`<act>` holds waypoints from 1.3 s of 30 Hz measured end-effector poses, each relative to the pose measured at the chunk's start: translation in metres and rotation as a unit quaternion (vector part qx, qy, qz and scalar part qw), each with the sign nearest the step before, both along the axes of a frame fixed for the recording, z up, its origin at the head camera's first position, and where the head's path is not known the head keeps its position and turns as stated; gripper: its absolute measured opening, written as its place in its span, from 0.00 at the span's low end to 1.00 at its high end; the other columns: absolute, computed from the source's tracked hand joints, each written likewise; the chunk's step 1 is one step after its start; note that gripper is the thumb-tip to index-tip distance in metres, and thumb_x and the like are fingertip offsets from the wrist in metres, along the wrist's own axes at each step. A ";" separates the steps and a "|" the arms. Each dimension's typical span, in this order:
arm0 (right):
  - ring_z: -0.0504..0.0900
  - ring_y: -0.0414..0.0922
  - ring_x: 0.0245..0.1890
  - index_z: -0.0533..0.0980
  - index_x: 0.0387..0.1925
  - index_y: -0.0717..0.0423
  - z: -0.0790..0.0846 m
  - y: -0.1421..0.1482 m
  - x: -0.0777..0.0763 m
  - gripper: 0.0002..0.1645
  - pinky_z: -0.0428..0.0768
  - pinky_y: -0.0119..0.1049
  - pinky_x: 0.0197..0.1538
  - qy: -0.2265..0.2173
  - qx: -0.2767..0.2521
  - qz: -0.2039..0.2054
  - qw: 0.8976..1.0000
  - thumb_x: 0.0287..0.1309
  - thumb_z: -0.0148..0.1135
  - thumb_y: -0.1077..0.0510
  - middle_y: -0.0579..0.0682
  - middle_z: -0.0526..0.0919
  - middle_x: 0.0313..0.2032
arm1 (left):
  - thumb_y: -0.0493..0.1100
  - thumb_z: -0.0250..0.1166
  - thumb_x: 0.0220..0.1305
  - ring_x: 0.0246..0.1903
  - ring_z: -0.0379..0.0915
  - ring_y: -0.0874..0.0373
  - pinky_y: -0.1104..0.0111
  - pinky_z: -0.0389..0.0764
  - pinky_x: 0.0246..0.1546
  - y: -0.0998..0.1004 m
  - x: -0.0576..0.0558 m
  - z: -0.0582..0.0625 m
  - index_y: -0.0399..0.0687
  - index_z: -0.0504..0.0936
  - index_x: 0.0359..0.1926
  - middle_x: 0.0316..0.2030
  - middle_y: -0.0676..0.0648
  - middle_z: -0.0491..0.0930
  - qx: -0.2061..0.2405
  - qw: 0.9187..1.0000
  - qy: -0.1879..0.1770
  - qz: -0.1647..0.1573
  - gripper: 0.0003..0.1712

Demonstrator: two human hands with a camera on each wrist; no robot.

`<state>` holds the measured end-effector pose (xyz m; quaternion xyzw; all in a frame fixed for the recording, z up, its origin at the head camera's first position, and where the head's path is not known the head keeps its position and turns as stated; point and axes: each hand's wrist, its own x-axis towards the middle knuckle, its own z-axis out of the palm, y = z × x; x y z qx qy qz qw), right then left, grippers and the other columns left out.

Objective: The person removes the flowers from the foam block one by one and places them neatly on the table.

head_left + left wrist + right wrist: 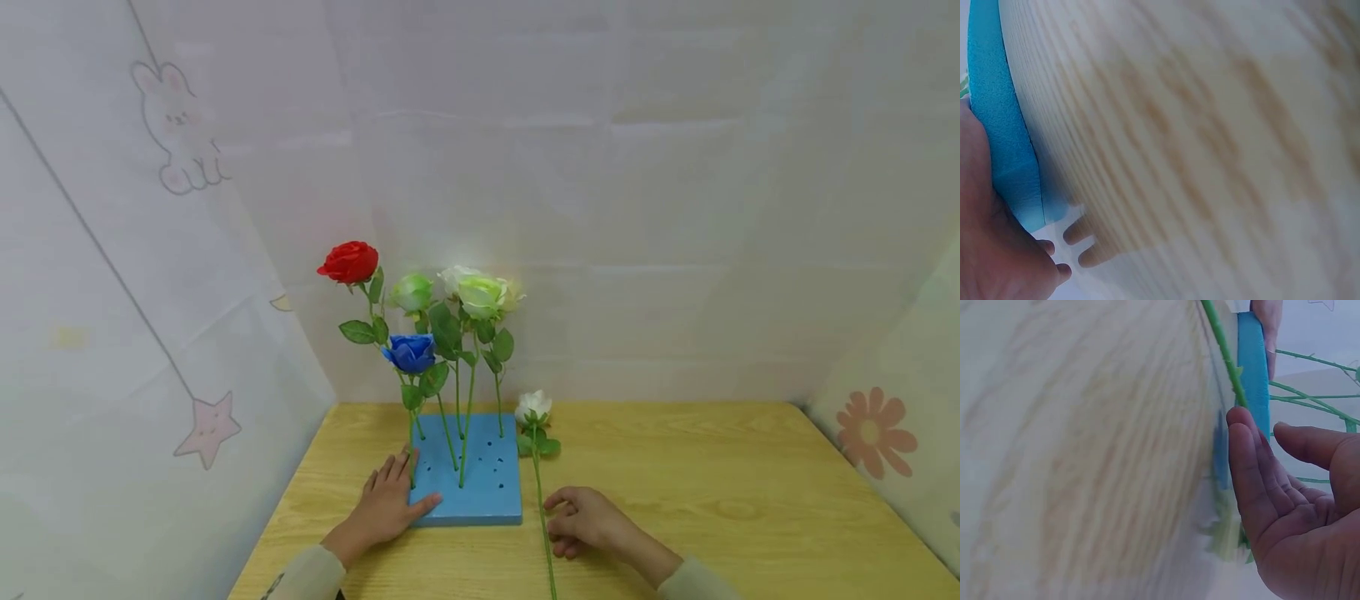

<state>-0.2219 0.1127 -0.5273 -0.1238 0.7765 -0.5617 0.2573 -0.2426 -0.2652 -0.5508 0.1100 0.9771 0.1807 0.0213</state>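
A blue foam block (480,507) with small holes lies on the table, several artificial roses standing in it. Among them are a red rose (350,263), a blue rose (412,354) and a green one (412,293). My left hand (384,507) rests at the block's left front corner, thumb on its top, other fingers spread along the side. Right of the block a white rose (533,407) lies on the table, its stem (1225,350) pointing toward me. Beside that stem is my right hand (588,521), fingers loosely bent and thumb apart; whether the fingertips touch the stem I cannot tell.
The wooden table (712,475) extends to the right of the right hand. Pale cloth walls (675,208) with printed figures stand behind and at both sides. The upright roses rise tall above the block, several pale blooms crowded together at its back right.
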 end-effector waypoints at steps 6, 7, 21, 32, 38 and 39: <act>0.88 0.54 0.33 0.74 0.60 0.68 0.012 -0.002 -0.008 0.23 0.86 0.46 0.35 0.023 -0.022 0.000 1.000 0.68 0.63 0.60 0.58 0.87 0.37 | 0.77 0.50 0.67 0.77 0.42 0.32 0.31 0.47 0.69 0.000 0.002 -0.001 0.43 0.48 0.81 0.80 0.38 0.44 0.000 1.000 -0.001 0.000 0.58; 0.88 0.55 0.35 0.73 0.61 0.68 0.014 -0.003 -0.010 0.24 0.86 0.47 0.37 0.024 -0.029 -0.001 0.999 0.69 0.63 0.59 0.59 0.87 0.39 | 0.77 0.50 0.67 0.77 0.42 0.32 0.31 0.47 0.69 0.000 0.002 -0.001 0.43 0.48 0.81 0.80 0.38 0.44 0.001 1.000 0.001 0.000 0.58; 0.83 0.57 0.54 0.65 0.72 0.62 0.040 -0.035 -0.039 0.33 0.80 0.54 0.58 0.061 -0.131 -0.012 0.989 0.71 0.62 0.54 0.69 0.73 0.63 | 0.78 0.49 0.66 0.77 0.43 0.33 0.32 0.48 0.69 0.000 0.001 -0.002 0.44 0.48 0.81 0.80 0.39 0.44 0.001 1.000 0.007 -0.001 0.58; 0.80 0.56 0.59 0.65 0.73 0.56 0.034 -0.064 -0.059 0.41 0.79 0.52 0.61 0.069 -0.176 -0.035 0.981 0.64 0.69 0.49 0.64 0.72 0.66 | 0.79 0.49 0.66 0.77 0.43 0.33 0.32 0.48 0.69 -0.002 -0.001 -0.007 0.45 0.48 0.81 0.80 0.39 0.45 0.002 1.000 0.006 0.001 0.59; 0.80 0.57 0.60 0.64 0.73 0.59 0.033 -0.084 -0.069 0.37 0.78 0.53 0.61 0.060 -0.206 -0.041 0.976 0.68 0.66 0.56 0.68 0.70 0.68 | 0.76 0.51 0.68 0.76 0.43 0.33 0.32 0.48 0.69 0.000 0.000 -0.005 0.43 0.49 0.81 0.80 0.38 0.46 0.002 1.000 0.015 0.000 0.57; 0.80 0.57 0.60 0.64 0.73 0.60 0.033 -0.087 -0.070 0.36 0.78 0.53 0.61 0.060 -0.208 -0.040 0.975 0.68 0.65 0.57 0.68 0.69 0.68 | 0.76 0.52 0.68 0.76 0.44 0.33 0.32 0.48 0.69 0.000 -0.001 -0.004 0.42 0.49 0.81 0.80 0.38 0.46 0.001 1.000 0.017 0.001 0.57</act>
